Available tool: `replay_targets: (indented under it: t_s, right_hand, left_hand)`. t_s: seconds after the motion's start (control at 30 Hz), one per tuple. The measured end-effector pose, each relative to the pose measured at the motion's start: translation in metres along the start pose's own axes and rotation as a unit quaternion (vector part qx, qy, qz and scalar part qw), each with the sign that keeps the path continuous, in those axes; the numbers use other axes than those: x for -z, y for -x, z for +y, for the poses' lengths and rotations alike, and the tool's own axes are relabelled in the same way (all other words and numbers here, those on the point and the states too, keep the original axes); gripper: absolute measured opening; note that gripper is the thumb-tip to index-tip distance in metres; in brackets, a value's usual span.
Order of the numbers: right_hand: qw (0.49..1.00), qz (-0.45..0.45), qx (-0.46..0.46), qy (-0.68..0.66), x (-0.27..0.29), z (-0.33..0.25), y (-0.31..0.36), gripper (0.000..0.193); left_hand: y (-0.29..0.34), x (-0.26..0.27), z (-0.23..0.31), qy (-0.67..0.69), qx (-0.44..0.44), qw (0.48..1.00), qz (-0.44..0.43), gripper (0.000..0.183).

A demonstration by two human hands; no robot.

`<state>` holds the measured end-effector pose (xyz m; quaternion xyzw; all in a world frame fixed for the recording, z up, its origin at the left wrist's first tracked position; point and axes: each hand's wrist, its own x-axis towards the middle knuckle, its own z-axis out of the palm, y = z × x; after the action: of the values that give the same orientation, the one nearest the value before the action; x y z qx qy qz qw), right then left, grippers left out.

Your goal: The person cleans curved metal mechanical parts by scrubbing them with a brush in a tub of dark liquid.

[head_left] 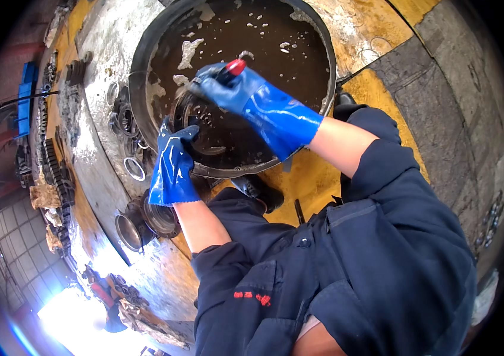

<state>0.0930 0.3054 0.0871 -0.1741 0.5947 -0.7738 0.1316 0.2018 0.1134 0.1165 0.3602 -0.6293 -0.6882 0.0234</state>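
Note:
A wide round basin (137, 83) of murky brown liquid with patches of foam stands in front of me. In its near left part, a dark round metal part (209, 121) is tilted and partly in the liquid. My left hand (175, 155), in a wet blue rubber glove, grips that part's left edge, thumb on the near side. Above it, my right hand (228, 89), gloved alike, is closed around a tool with a black and red handle (236, 67). The tool's working end, at the far rim of the part, is blurred, so its kind is unclear.
Several metal rings (134, 168) and dark round parts lie left of the basin. A cylindrical metal housing (128, 230) sits nearer to me. Chains (50, 130) and a blue object (25, 98) are farther left. My shoe (258, 193) is just under the basin's near rim.

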Motion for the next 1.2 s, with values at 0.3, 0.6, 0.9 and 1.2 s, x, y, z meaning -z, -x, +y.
replay_targets:
  t_s: [0.3,0.6,0.9,1.2]
  right_hand:
    - [0.989,0.085,-0.081,0.087,0.03,0.002,0.003,0.026]
    - [0.966,0.059,0.128,0.219,-0.001,0.008,0.053,0.031]
    - [0.996,0.028,0.039,0.081,0.011,-0.017,0.01,0.022]
    - [0.906,0.002,-0.149,0.396,0.031,0.013,0.055,0.033]
  left_hand:
    - [0.018,-0.014,0.008,0.007,-0.004,0.999,0.034,0.084]
    - [0.014,-0.015,0.011,0.032,-0.002,0.999,0.016,0.08]
    - [0.006,-0.006,0.005,0.02,-0.028,0.999,-0.016,0.066]
    - [0.001,0.004,-0.002,-0.062,-0.071,0.995,-0.024,0.065]
